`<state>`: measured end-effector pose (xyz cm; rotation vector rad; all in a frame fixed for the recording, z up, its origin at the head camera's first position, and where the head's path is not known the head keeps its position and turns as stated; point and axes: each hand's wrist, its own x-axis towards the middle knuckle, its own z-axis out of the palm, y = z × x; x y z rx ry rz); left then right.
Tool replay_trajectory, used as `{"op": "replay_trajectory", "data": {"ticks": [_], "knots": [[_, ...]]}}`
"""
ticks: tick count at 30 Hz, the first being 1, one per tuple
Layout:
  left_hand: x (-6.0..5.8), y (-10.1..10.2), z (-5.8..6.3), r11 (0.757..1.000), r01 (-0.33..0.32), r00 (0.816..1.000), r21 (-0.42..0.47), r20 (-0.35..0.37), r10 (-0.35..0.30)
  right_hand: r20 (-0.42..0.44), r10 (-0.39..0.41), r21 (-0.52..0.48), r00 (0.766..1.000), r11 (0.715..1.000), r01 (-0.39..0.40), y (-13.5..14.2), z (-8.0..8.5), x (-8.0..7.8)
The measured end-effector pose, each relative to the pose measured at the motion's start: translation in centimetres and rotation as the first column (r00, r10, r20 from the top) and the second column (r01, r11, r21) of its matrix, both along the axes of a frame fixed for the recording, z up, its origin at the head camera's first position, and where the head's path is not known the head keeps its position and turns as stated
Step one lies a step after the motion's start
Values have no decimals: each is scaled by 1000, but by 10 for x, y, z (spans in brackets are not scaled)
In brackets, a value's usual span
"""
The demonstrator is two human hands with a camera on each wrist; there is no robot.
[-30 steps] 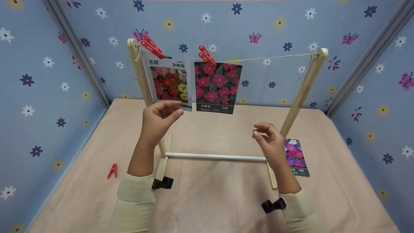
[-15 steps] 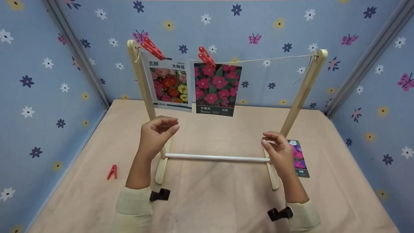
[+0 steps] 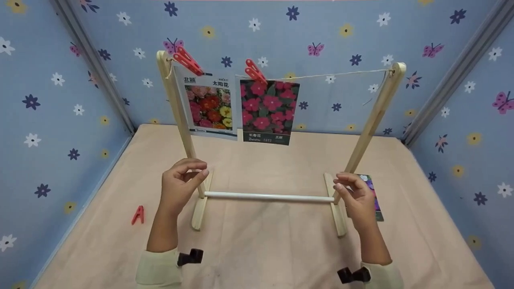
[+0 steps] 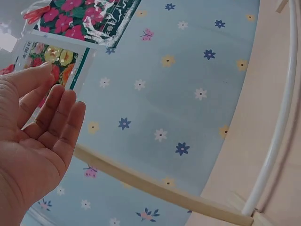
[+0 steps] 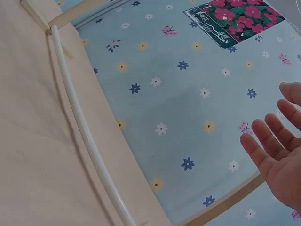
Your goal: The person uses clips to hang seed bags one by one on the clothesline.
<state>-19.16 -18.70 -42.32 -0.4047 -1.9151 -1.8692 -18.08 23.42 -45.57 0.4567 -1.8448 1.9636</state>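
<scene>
Two flower seed packets hang from a string [image 3: 321,76] tied between the posts of a wooden stand [image 3: 371,120]. The left one, a white packet [image 3: 209,108], and the right one, a pink-flowered packet [image 3: 270,108], each have a red clothespin at the top, the left clothespin [image 3: 188,61] and the middle clothespin [image 3: 255,71]. My left hand [image 3: 180,186] is in front of the left post, fingers relaxed and holding nothing. Near the right post is my right hand [image 3: 357,198], loosely curved and bare, partly covering a third packet [image 3: 377,200] lying on the table.
A loose red clothespin [image 3: 138,215] lies on the cloth-covered table [image 3: 257,249] at the left. A white crossbar [image 3: 269,196] joins the stand's feet. Flower-patterned blue panels [image 3: 317,24] enclose the back and sides.
Both hands have moved down and toward the person, away from the hanging packets. The left hand also shifts left, the right hand shifts right. The packets stay clipped on the string.
</scene>
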Motion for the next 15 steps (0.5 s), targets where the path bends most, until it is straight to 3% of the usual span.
{"op": "replay_trajectory", "data": {"ticks": [5, 9, 15], "knots": [[6, -11, -14, 999, -29, 1000, 45, 2, 29, 63, -89, 14, 994, 996, 89, 11, -4, 6], [13, -22, -26, 991, -99, 995, 94, 38, 96, 124, -156, 24, 980, 988, 154, 22, -7, 10], [20, -36, -45, 962, -241, 966, 129, 127, 225, 189, -246, 25, 951, 969, 245, 42, -16, 16]]}}
